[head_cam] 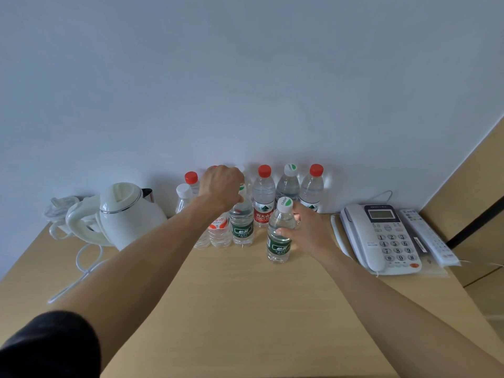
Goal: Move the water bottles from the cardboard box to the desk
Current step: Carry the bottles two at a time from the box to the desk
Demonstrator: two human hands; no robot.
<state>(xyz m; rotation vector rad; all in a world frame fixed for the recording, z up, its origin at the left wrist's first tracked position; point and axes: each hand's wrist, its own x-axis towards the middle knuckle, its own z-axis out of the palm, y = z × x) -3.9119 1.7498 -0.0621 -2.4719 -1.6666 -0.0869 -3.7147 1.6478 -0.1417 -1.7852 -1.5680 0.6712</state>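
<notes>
The right hand (305, 230) grips a water bottle (279, 236) w/ fingers curled round its upper body. That bottle stands upright on the desk (245, 309), in front of the row & a bit apart from it. It's clear plastic w/ a white cap and a dark green label.

The left hand (222, 186) is curled over the top of a 2nd green-label bottle (242, 225), gripping around the cap, which is mostly hidden under the fingers. This one stands upright in the group, just beside a bottle w/ an orange label (218, 227).

Behind, by the wall, are more upright bottles, several red-capped (264, 197). A white kettle (122, 214) sits at left, a phone (381, 238) & remote (428, 236) at right.
</notes>
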